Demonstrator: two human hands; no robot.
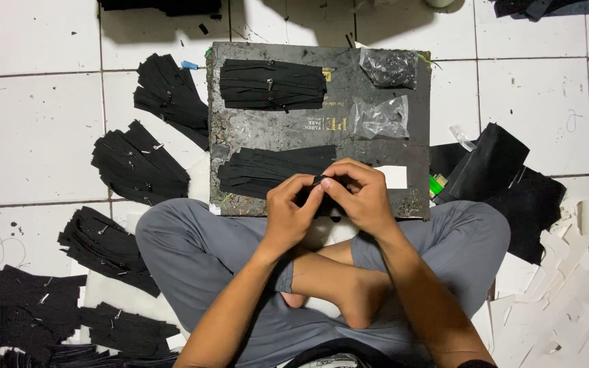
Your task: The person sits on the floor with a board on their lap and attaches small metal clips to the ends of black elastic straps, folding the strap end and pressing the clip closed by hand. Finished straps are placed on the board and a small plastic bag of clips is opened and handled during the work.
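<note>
bare board [383, 146] between strip piles [272, 84] and plastic bags [380, 117], zipper bundles [139, 163] crowding left floor

Left hand [289, 211], right hand [361, 197] pinching black zipper strip [319, 181], dark board [376, 146]

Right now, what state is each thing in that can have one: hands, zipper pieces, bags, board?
left hand: pinching a small black piece
right hand: pinching the same piece
black piece: held between both hands
dark board: flat on the tiled floor
clear bags: lying on the board
black zipper bundles: fanned out on the floor
</note>
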